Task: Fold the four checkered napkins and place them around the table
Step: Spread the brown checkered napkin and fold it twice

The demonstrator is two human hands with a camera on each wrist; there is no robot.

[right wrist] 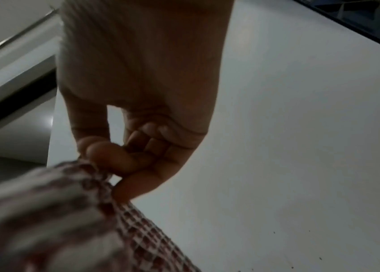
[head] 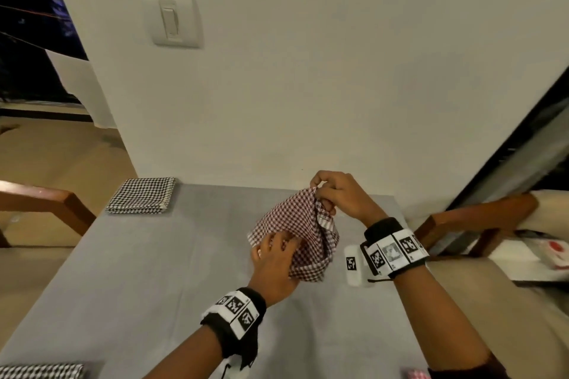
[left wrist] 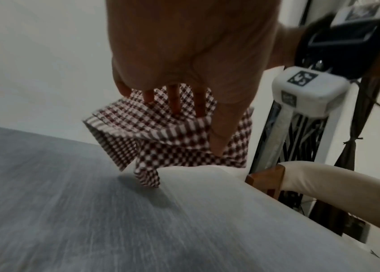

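A red-and-white checkered napkin [head: 295, 224] hangs crumpled above the grey table [head: 154, 271], held by both hands. My right hand [head: 320, 194] pinches its top corner between thumb and forefinger; the right wrist view shows this pinch of the right hand [right wrist: 105, 165] on the napkin [right wrist: 137, 230]. My left hand [head: 277, 244] grips the lower left part. In the left wrist view the left hand [left wrist: 197, 128] has its thumb in front of the napkin [left wrist: 149, 132] and its fingers behind. A folded black-and-white napkin [head: 141, 195] lies at the far left corner. Another black-and-white napkin [head: 40, 371] lies at the near left edge.
A bit of red checkered cloth [head: 415, 374] shows at the near right edge. Wooden chairs stand at the left [head: 46, 200] and right [head: 480, 218]. A white wall with a light switch [head: 174, 21] rises right behind the table's far edge.
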